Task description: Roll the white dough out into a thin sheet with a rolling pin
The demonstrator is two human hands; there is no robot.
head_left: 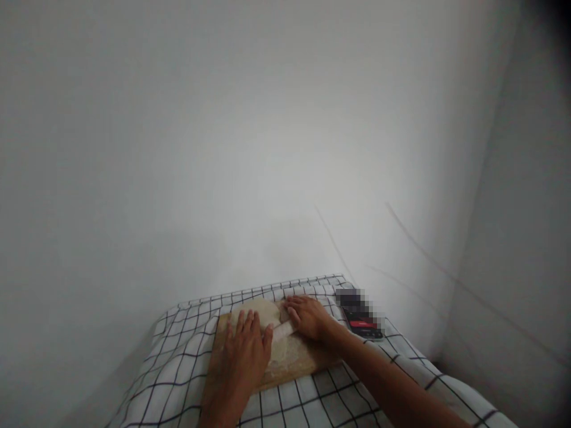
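A flat, pale sheet of dough [262, 308] lies on a wooden board [297, 364]. Across it runs a light, flour-dusted rolling pin [282, 331], visible only between my hands. My left hand [247, 348] rests palm down over the pin's left part and the dough, its fingers stretched out and spread. My right hand [308, 317] lies over the right end of the pin, with fingers extended and not wrapped round it. Both ends of the pin are hidden beneath the hands.
The board rests on a white cloth with dark grid lines [182, 345]. Right of the board lies a phone [363, 327] with a lit, partly blurred screen. A pale wall [267, 148] stands directly behind the cloth-covered surface, and another wall rises at the right.
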